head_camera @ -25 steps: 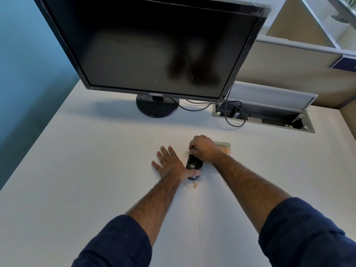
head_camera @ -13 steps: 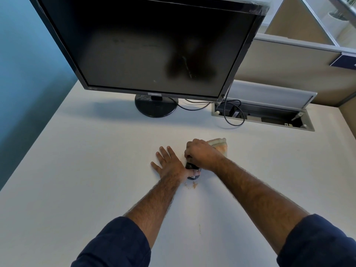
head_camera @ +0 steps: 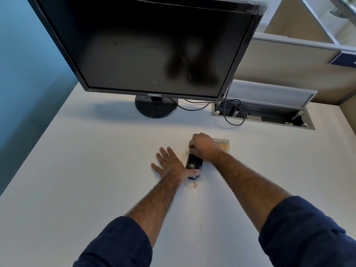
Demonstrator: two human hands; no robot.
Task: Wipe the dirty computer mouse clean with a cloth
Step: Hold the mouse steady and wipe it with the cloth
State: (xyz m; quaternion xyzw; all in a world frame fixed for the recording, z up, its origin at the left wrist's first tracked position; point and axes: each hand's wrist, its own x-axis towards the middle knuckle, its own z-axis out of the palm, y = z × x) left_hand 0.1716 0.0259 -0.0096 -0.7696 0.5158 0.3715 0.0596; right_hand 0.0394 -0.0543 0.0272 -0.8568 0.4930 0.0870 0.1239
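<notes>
On the desk (head_camera: pixel 96 189), right hand (head_camera: pixel 204 149) gripping cloth (head_camera: pixel 223 144) has slid back to the mouse (head_camera: pixel 194 163) front. Flat left hand (head_camera: pixel 169 164) pins it; wiping likely unfinished.

A white desk (head_camera: pixel 77 189) fills most of the view. Near its far edge a dark monitor (head_camera: pixel 150 45) stands on a round base (head_camera: pixel 156 108). At the far right corner an open cable tray (head_camera: pixel 265 122) is set into the surface, with black cables (head_camera: pixel 235 124) going in. A blue wall (head_camera: pixel 25 74) is on the left; a beige partition (head_camera: pixel 289 64) stands behind the desk.
</notes>
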